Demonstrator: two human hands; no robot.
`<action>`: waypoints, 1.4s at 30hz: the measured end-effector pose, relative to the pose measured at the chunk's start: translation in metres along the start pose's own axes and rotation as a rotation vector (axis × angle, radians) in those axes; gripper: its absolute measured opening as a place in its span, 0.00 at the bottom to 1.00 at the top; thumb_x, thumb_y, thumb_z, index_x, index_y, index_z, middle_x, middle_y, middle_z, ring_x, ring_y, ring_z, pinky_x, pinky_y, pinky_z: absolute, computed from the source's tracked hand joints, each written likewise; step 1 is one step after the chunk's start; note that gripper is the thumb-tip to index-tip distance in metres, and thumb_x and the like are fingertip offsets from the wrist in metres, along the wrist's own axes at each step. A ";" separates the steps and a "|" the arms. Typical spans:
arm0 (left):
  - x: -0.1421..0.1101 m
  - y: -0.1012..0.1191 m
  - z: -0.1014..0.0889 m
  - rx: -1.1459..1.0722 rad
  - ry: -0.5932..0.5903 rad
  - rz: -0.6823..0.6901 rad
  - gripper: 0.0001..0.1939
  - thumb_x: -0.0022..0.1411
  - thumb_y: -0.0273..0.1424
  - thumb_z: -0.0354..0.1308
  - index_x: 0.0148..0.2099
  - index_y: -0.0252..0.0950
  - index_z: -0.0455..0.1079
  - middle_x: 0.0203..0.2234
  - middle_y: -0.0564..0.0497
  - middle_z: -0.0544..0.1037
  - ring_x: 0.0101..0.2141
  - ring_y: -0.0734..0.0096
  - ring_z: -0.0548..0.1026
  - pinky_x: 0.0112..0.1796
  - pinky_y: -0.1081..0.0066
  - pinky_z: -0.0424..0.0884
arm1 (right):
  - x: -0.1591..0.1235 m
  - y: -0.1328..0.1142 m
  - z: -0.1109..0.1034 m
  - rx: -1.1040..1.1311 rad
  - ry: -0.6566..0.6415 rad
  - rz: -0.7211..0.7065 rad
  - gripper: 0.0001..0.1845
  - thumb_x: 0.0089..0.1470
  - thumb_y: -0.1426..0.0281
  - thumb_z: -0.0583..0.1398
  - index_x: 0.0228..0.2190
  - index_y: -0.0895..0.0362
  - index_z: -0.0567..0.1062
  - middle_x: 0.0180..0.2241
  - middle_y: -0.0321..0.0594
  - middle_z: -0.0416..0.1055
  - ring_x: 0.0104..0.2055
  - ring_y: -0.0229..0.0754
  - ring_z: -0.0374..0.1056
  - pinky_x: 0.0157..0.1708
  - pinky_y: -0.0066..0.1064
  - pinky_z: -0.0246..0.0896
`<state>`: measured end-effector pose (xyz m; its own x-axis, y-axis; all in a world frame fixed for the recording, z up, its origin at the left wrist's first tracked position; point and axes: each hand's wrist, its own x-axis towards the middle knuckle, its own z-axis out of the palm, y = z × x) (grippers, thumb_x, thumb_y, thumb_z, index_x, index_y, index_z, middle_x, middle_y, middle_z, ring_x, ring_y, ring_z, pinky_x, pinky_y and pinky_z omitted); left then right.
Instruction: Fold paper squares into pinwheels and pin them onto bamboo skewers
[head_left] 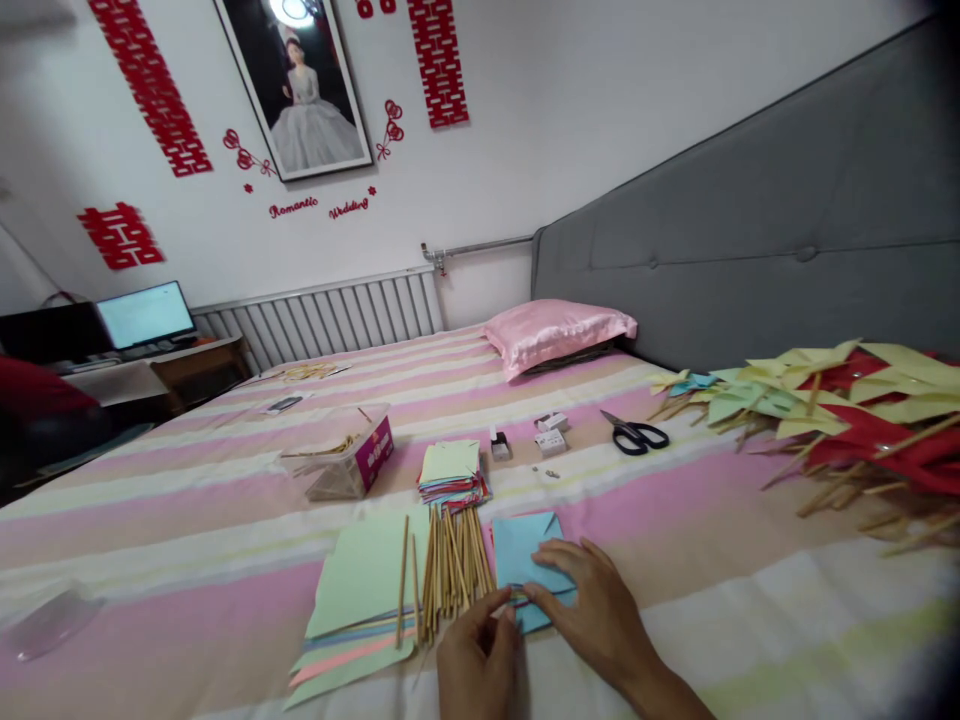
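Observation:
A blue paper square (525,545) with slits at its corners lies on a small stack in front of me. My right hand (592,600) holds it, fingers over its right side and thumb at the lower fold. My left hand (480,650) is closed in a pinch at the same lower edge; a small coloured bit shows at its fingertips, too small to name. Just left of the blue paper is a bundle of thin wooden sticks (454,555). Beside them, a fanned pile of pale green and other coloured paper sheets (367,570) has two loose sticks across it.
Behind the sticks stands a stack of cut paper squares (452,470). A clear plastic box (345,470) holds sticks. Small white boxes (551,440) and black-handled scissors (637,435) lie farther back. Paper pinwheels (862,400) are heaped at right, near a pink pillow (559,335).

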<state>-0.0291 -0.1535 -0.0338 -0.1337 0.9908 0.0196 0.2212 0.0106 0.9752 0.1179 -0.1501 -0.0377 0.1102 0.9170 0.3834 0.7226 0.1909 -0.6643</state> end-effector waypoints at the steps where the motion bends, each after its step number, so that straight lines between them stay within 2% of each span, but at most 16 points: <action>1: 0.000 0.001 0.000 0.013 -0.010 0.011 0.24 0.44 0.44 0.59 0.36 0.29 0.77 0.12 0.53 0.69 0.16 0.72 0.64 0.18 0.73 0.59 | 0.000 0.000 0.000 0.015 0.001 0.007 0.16 0.48 0.60 0.60 0.37 0.55 0.76 0.41 0.42 0.75 0.48 0.49 0.67 0.55 0.47 0.48; 11: 0.004 -0.005 -0.001 0.119 -0.066 0.077 0.23 0.47 0.43 0.55 0.37 0.28 0.76 0.12 0.53 0.68 0.15 0.72 0.62 0.19 0.72 0.59 | 0.005 0.000 -0.003 0.086 0.006 0.030 0.10 0.52 0.67 0.57 0.34 0.55 0.76 0.39 0.41 0.76 0.45 0.46 0.68 0.55 0.43 0.48; 17: 0.004 -0.006 0.000 0.176 -0.096 0.132 0.21 0.51 0.41 0.53 0.38 0.29 0.76 0.13 0.54 0.67 0.15 0.72 0.61 0.20 0.72 0.57 | 0.006 0.000 -0.004 0.104 0.029 0.060 0.08 0.51 0.70 0.55 0.26 0.55 0.74 0.35 0.41 0.77 0.42 0.45 0.70 0.54 0.41 0.48; 19: 0.003 -0.004 0.002 0.164 -0.114 0.150 0.21 0.51 0.41 0.53 0.39 0.29 0.76 0.12 0.54 0.66 0.15 0.72 0.61 0.20 0.72 0.57 | 0.006 -0.001 -0.005 0.114 0.052 0.090 0.09 0.52 0.68 0.53 0.25 0.55 0.72 0.32 0.41 0.77 0.38 0.46 0.70 0.49 0.39 0.55; 21: 0.001 -0.003 0.004 0.174 -0.125 0.162 0.21 0.51 0.40 0.54 0.41 0.30 0.75 0.11 0.55 0.67 0.15 0.71 0.62 0.21 0.72 0.57 | 0.006 -0.002 -0.006 0.130 0.077 0.125 0.11 0.53 0.66 0.53 0.23 0.54 0.71 0.27 0.40 0.76 0.34 0.46 0.70 0.40 0.35 0.61; 23: 0.000 -0.003 0.006 0.230 -0.105 0.172 0.21 0.50 0.39 0.55 0.41 0.30 0.76 0.11 0.54 0.68 0.16 0.70 0.64 0.21 0.72 0.57 | 0.007 -0.003 -0.006 0.153 0.099 0.158 0.12 0.52 0.65 0.53 0.22 0.53 0.70 0.24 0.38 0.74 0.30 0.45 0.70 0.30 0.30 0.61; 25: -0.001 -0.002 0.006 0.307 -0.082 0.176 0.20 0.49 0.38 0.55 0.41 0.31 0.76 0.13 0.52 0.70 0.17 0.69 0.65 0.21 0.71 0.56 | 0.008 -0.002 -0.007 0.184 0.127 0.189 0.12 0.52 0.64 0.53 0.21 0.53 0.69 0.21 0.36 0.73 0.25 0.44 0.69 0.24 0.28 0.58; 29: 0.000 -0.001 0.006 0.400 -0.095 0.175 0.21 0.49 0.37 0.54 0.42 0.31 0.76 0.14 0.51 0.72 0.18 0.66 0.67 0.22 0.70 0.56 | 0.011 0.001 -0.008 0.287 0.214 0.253 0.12 0.51 0.62 0.54 0.21 0.52 0.70 0.16 0.32 0.71 0.19 0.41 0.66 0.19 0.26 0.54; 33: 0.001 -0.003 0.005 0.426 -0.099 0.183 0.20 0.50 0.37 0.54 0.42 0.31 0.76 0.15 0.50 0.72 0.19 0.66 0.67 0.23 0.70 0.56 | 0.015 0.006 -0.010 0.434 0.309 0.302 0.13 0.51 0.59 0.53 0.25 0.54 0.71 0.16 0.33 0.71 0.17 0.40 0.65 0.16 0.26 0.55; 37: 0.001 -0.006 0.005 0.411 -0.083 0.185 0.19 0.50 0.36 0.55 0.41 0.32 0.76 0.14 0.52 0.70 0.19 0.67 0.66 0.22 0.70 0.55 | 0.018 0.009 -0.017 0.585 0.399 0.317 0.17 0.52 0.58 0.52 0.30 0.58 0.70 0.20 0.38 0.74 0.19 0.41 0.68 0.19 0.29 0.62; 40: 0.000 -0.004 0.006 0.342 -0.066 0.195 0.18 0.49 0.36 0.56 0.40 0.31 0.76 0.13 0.54 0.67 0.18 0.69 0.64 0.22 0.71 0.55 | 0.016 0.008 -0.026 0.636 0.478 0.313 0.16 0.52 0.58 0.53 0.33 0.58 0.70 0.28 0.43 0.76 0.30 0.46 0.72 0.31 0.34 0.67; 42: 0.000 -0.001 0.005 0.215 -0.065 0.180 0.19 0.49 0.38 0.56 0.38 0.30 0.76 0.11 0.56 0.64 0.16 0.71 0.62 0.21 0.71 0.55 | 0.012 0.005 -0.032 0.616 0.524 0.280 0.15 0.51 0.60 0.56 0.34 0.58 0.72 0.35 0.46 0.75 0.39 0.49 0.70 0.41 0.39 0.64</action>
<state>-0.0244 -0.1530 -0.0360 -0.0131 0.9859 0.1667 0.4368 -0.1443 0.8879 0.1450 -0.1496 -0.0158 0.6401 0.7077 0.2992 0.1385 0.2768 -0.9509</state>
